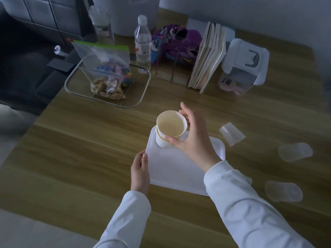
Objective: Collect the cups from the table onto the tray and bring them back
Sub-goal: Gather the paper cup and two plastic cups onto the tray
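A white tray point(172, 169) lies on the wooden table in front of me. My left hand point(140, 173) grips its left edge. A white paper cup point(169, 128) stands upright on the tray's far left corner, and my right hand point(192, 138) is wrapped around its rim and side. Three clear plastic cups lie on their sides on the table to the right of the tray: one point(232, 134) near the tray's far corner, one point(295, 152) further right, one point(283, 191) nearer to me.
Behind the tray stand a wire basket point(143, 93) with zip bags of snacks, a water bottle point(142, 45), a row of books point(208, 58), a purple bundle point(176, 42) and a white lidded container point(245, 67). The table's left edge drops to a dark floor.
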Tool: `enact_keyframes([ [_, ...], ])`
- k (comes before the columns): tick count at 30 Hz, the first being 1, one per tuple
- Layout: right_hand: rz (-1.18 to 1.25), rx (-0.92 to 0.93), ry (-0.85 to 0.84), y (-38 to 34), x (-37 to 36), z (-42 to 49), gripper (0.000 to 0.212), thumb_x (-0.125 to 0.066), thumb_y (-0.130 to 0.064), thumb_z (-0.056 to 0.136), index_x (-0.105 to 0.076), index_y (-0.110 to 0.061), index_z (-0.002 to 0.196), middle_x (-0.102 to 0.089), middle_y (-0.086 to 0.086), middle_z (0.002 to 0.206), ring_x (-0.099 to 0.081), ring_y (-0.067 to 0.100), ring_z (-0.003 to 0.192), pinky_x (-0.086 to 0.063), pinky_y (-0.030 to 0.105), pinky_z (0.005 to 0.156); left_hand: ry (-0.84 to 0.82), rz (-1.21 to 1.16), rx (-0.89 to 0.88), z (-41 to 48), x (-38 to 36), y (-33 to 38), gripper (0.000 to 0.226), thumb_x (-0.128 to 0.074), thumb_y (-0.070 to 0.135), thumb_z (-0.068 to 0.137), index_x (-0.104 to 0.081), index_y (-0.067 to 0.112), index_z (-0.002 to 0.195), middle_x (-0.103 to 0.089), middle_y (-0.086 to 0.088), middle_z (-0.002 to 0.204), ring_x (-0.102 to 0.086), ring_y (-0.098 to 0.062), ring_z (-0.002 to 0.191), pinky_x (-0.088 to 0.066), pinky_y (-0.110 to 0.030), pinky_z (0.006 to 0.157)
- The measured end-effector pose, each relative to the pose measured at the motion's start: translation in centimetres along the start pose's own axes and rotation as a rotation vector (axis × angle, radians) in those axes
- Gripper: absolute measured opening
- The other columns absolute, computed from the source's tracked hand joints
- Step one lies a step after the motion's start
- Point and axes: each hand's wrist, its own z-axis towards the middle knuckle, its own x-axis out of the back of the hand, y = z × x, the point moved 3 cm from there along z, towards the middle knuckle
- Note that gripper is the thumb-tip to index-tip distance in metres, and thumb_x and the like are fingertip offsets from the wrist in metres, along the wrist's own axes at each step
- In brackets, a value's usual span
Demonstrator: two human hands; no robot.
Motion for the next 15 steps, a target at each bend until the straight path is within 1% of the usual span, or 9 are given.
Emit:
enact_keyframes([
  [4, -0.018, -0.019, -0.021, 0.9, -0.5, -0.1, 0.087, -0.074, -0.032, 0.063, -0.033, -0.008, 0.136, -0.051, 0.013, 0.119, -0.043, 0.025, 0.112, -0.037, 0.031, 0.098, 0.001, -0.002, -0.011, -0.2, 0.0, 0.4, 0.022, -0.038, 0.017, 0.098, -0.057, 0.016, 0.107, -0.061, 0.007, 0.092, -0.055, -0.001, 0.084, -0.04, 0.0, 0.06],
  [8, -0.052, -0.012, -0.013, 1.5, -0.8, -0.2, 0.086, -0.072, -0.035, 0.062, -0.034, -0.008, 0.135, -0.051, 0.013, 0.118, -0.035, 0.013, 0.11, -0.03, 0.023, 0.098, 0.001, 0.007, -0.02, -0.4, -0.3, 0.8, 0.021, -0.038, 0.017, 0.098, -0.058, 0.017, 0.105, -0.061, 0.009, 0.09, -0.055, -0.002, 0.083, -0.04, 0.0, 0.059],
  [10, -0.048, -0.017, -0.019, 1.7, -0.9, -0.2, 0.087, -0.074, -0.033, 0.063, -0.034, -0.009, 0.136, -0.05, 0.013, 0.12, -0.034, 0.014, 0.111, -0.029, 0.024, 0.099, -0.002, 0.009, -0.015, -0.4, -0.4, 0.7, 0.022, -0.038, 0.017, 0.098, -0.058, 0.017, 0.106, -0.061, 0.008, 0.091, -0.055, -0.002, 0.083, -0.041, 0.0, 0.059],
  [13, -0.028, -0.025, -0.04, 1.9, -0.8, -0.2, 0.09, -0.078, -0.03, 0.063, -0.031, -0.01, 0.137, -0.048, 0.013, 0.123, -0.037, 0.022, 0.116, -0.032, 0.031, 0.102, -0.002, 0.028, -0.006, -0.4, -0.6, 0.5, 0.023, -0.037, 0.019, 0.098, -0.058, 0.016, 0.108, -0.061, 0.008, 0.091, -0.055, -0.003, 0.083, -0.041, -0.001, 0.058],
  [15, -0.008, -0.04, -0.033, 2.3, 0.0, -0.3, 0.092, -0.078, -0.031, 0.063, -0.029, -0.012, 0.138, -0.047, 0.012, 0.126, -0.038, 0.023, 0.119, -0.032, 0.032, 0.103, 0.001, 0.047, -0.007, -0.2, -0.7, 0.4, 0.023, -0.037, 0.019, 0.098, -0.058, 0.017, 0.108, -0.061, 0.008, 0.091, -0.055, -0.006, 0.084, -0.043, -0.006, 0.062],
])
